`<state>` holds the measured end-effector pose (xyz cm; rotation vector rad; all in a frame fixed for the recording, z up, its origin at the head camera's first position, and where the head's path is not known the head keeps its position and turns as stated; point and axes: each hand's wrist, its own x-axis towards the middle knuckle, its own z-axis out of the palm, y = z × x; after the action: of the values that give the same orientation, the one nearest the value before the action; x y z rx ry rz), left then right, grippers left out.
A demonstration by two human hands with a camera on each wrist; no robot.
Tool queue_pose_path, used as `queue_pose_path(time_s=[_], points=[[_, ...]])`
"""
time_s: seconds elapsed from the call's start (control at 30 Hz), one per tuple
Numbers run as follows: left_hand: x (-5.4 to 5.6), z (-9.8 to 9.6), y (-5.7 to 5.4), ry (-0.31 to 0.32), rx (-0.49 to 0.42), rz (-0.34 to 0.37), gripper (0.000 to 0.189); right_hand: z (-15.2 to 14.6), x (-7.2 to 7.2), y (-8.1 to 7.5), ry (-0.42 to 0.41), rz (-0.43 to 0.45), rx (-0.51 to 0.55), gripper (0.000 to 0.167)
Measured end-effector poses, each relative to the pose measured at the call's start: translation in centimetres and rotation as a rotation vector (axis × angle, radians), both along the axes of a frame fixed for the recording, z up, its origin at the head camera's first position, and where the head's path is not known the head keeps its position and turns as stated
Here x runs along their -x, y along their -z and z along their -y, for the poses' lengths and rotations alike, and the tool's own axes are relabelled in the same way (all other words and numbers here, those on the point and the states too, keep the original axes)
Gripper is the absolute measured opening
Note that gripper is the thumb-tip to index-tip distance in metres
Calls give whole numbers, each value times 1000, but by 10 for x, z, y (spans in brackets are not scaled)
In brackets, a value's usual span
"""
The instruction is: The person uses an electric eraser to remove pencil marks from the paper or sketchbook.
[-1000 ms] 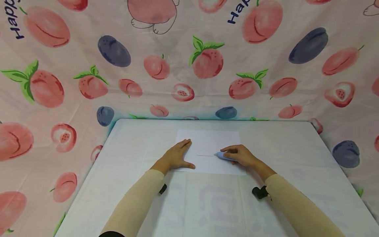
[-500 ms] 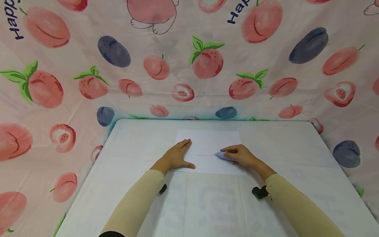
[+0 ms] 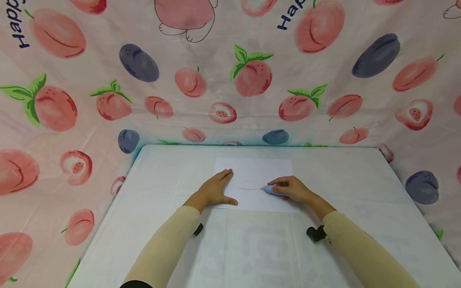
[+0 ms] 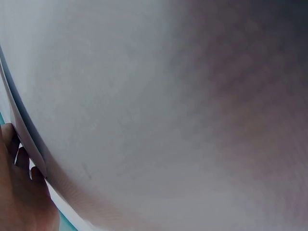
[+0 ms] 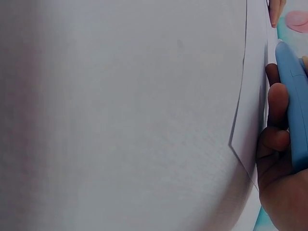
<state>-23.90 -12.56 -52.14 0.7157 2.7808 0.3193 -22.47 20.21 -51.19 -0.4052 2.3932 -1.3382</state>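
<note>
A white sheet of paper (image 3: 257,171) lies flat on the table. My left hand (image 3: 214,191) rests on its left side, fingers straight and thumb spread away. On the right, my right hand (image 3: 294,189) grips a chunky light-blue pen-like tool (image 3: 275,190) with a narrow pale tip; its exact kind is unclear. That tip points left and meets the right end of a thin dark line (image 3: 249,189) across the sheet. In the right wrist view, the curled fingers (image 5: 277,103) lie along the blue body (image 5: 296,101). Only part of the left hand (image 4: 29,197) shows in the left wrist view.
A white-covered table (image 3: 173,168) surrounds the sheet. Behind and beside it hangs a pink fruit-print cloth (image 3: 216,52). A black wrist device (image 3: 316,234) sits under the right sleeve, and another black device (image 3: 198,229) under the left.
</note>
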Motion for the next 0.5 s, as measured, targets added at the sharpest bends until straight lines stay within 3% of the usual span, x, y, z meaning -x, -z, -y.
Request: queue_pose_path(time_s=[0.5], points=[[0, -1, 0, -1, 9, -1, 119, -1, 3, 2, -21, 4, 2, 34]])
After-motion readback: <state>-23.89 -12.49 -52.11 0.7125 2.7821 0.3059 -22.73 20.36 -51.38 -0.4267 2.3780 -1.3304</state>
